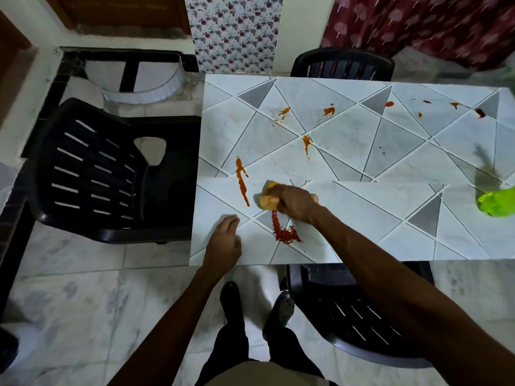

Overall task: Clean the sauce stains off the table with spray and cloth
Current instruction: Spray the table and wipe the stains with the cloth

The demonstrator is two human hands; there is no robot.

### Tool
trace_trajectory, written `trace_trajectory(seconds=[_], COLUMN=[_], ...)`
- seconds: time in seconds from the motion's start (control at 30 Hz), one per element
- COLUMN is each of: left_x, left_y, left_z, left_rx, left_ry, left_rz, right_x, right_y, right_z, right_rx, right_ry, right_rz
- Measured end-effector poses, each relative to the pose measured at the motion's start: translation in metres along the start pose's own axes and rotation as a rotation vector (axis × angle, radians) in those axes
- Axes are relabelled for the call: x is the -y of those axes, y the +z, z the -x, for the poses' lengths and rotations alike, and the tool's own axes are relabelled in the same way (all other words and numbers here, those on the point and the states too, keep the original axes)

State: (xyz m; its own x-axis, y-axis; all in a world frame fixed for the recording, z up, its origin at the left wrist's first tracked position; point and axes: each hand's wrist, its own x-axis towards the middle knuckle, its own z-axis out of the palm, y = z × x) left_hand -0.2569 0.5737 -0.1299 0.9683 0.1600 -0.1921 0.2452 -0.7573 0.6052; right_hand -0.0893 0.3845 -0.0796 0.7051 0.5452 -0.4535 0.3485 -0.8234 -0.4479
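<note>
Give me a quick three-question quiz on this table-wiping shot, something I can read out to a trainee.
1. True or false: the left hand grips the cloth.
2. Multiple choice: what lies on the table just on the person's side of the cloth? A) a red sauce stain B) a plate C) a spoon
3. Short answer: what colour is the blurred object at the table's right edge?
Key: 1 false, the right hand grips it, while the left hand rests on the table; 2 A; 3 green.
</note>
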Motion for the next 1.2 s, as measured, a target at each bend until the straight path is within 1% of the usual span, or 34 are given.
trace_trajectory(seconds=[0.13, 0.23, 0.33, 0.4, 0.53, 0.6, 0.67, 0.73, 0.87, 1.03, 1.2], left_x=[-0.005, -0.012, -0.017, -0.019, -0.020, -0.021, -0.023, -0.027, -0.029, -0.025, -0.016], left_y=[0.000, 0.002, 0.004, 0.007, 0.012, 0.014, 0.015, 0.017, 0.021, 0.022, 0.017], left_z=[0.001, 0.001, 0.003, 0.004, 0.005, 0.004, 0.003, 0.003, 0.003, 0.005, 0.005], left_rx=[-0.008, -0.011, 0.011, 0.031, 0.062, 0.067, 0.060, 0.048, 0.054, 0.064, 0.072], left_ry=[0.009, 0.016, 0.043, 0.058, 0.038, 0.019, -0.001, -0.024, -0.056, -0.048, -0.059], left_rz=[-0.046, -0.097, -0.133, -0.161, -0.214, -0.237, -0.250, -0.255, -0.240, -0.142, -0.072], right_x=[0.000, -0.010, -0.027, -0.034, -0.051, -0.063, -0.075, -0.084, -0.080, -0.046, -0.018], right_y=[0.018, 0.019, 0.013, 0.005, 0.001, 0.002, 0.005, 0.012, 0.039, 0.052, 0.060], right_z=[0.030, 0.049, 0.068, 0.090, 0.130, 0.143, 0.148, 0.147, 0.132, 0.106, 0.083], right_rx=[0.048, 0.031, -0.147, -0.297, -0.564, -0.611, -0.602, -0.544, -0.415, -0.376, -0.320], right_ry=[-0.116, -0.121, -0.089, -0.018, 0.195, 0.346, 0.471, 0.553, 0.601, 0.553, 0.412], right_rz=[0.184, 0.122, 0.011, -0.102, -0.265, -0.317, -0.347, -0.373, -0.444, -0.468, -0.447])
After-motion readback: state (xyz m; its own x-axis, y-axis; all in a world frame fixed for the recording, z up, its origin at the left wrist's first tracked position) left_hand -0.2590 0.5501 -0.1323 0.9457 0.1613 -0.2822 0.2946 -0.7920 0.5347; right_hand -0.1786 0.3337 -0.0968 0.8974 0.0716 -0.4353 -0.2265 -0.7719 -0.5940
